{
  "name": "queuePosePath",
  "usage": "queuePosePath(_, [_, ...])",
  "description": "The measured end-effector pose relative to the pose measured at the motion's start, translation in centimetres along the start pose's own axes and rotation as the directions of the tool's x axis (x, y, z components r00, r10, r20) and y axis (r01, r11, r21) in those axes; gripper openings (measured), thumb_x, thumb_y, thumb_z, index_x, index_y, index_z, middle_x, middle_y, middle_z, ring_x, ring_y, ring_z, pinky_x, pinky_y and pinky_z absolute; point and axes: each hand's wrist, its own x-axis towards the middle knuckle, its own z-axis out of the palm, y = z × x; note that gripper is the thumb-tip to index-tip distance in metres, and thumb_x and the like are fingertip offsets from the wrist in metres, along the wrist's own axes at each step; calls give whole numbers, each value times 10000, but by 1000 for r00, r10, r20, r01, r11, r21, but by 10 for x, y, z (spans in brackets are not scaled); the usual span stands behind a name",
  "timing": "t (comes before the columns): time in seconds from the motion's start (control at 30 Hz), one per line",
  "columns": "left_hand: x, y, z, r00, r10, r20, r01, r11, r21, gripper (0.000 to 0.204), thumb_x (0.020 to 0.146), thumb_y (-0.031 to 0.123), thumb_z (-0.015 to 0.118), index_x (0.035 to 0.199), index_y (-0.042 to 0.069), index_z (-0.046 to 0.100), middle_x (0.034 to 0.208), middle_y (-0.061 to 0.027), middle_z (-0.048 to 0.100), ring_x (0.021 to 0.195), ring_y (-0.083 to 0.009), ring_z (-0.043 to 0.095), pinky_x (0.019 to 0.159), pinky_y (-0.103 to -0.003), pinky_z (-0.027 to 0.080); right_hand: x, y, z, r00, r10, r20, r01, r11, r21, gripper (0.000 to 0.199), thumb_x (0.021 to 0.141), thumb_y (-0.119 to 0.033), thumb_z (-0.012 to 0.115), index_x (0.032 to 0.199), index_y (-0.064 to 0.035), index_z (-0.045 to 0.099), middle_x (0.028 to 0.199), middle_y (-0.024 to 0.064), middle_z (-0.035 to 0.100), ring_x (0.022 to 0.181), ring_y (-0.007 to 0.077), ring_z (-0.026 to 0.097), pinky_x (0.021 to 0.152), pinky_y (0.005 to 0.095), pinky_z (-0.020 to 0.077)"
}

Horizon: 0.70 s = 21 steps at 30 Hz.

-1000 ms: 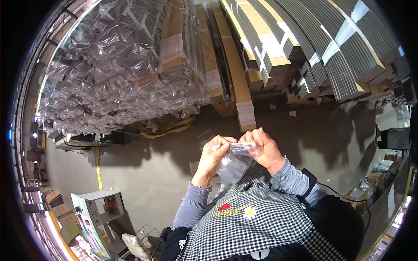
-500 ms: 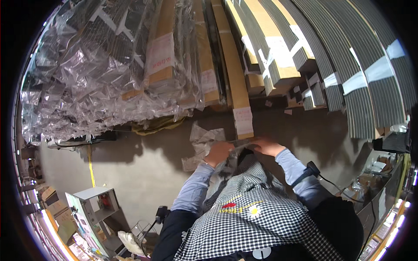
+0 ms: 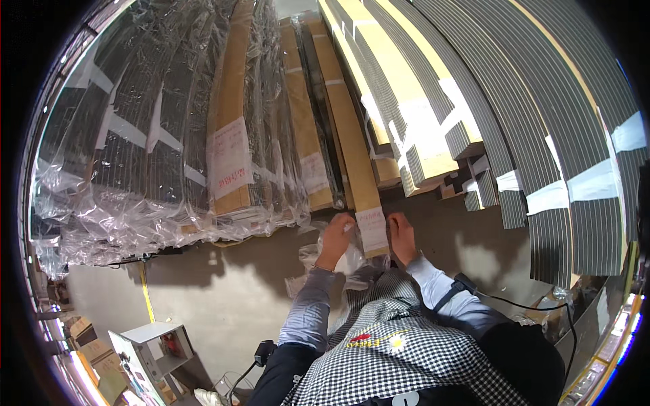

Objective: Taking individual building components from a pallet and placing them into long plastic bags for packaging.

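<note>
A long brown carton [image 3: 347,150] juts toward me, with a white label [image 3: 372,229] on its near end. On the carton's left side is my left hand [image 3: 335,239], its fingers curled closed on clear plastic film [image 3: 353,260]. My right hand [image 3: 402,237] sits close against the right side of the same end, fingers bent and closed at the film's other edge; the fingertips are partly hidden. The film gathers around and below the carton's end, in front of my checkered apron [image 3: 389,318].
Plastic-wrapped stacks [image 3: 128,155] fill the left, beside another labelled carton [image 3: 231,155]. Dark ridged strips [image 3: 548,203] bound with white tape lie at right. Below is the grey floor [image 3: 223,298], with a small open cabinet [image 3: 156,338] at lower left.
Both hands have moved forward, from just below the carton's end to either side of it. The film moved up with them. The view has shifted, showing more of the stacks.
</note>
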Motion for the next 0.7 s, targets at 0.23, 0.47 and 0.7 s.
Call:
queuePosePath(0.23, [-8, -17, -2, 980, 42, 196, -28, 997, -73, 155, 850, 106, 635, 1002, 81, 616, 832, -154, 631, 699, -342, 612, 620, -410, 452, 23, 22, 0, 985, 73, 157, -73, 997, -1, 131, 967, -185, 514, 972, -74, 583, 800, 177, 643, 743, 376, 651, 600, 447, 487])
queuePosePath(0.47, [-28, -68, 61, 877, -470, 103, 480, 868, -127, 273, 990, 234, 485, 907, 3, 605, 708, -172, 548, 639, -302, 542, 630, -387, 438, 24, 59, 28, 571, 585, 575, -817, 338, 467, 124, 896, -211, 588, 805, -156, 652, 674, -7, 618, 582, 116, 574, 502, 298, 407])
queuePosePath(0.7, [-24, -60, 55, 991, -105, -81, 109, 993, 47, 170, 878, 100, 528, 936, 0, 653, 804, -174, 620, 712, -294, 607, 634, -402, 468, 34, 31, 37, 829, -308, 467, 329, 943, 37, 160, 863, -158, 598, 837, -30, 690, 709, 34, 640, 626, 171, 627, 558, 319, 475])
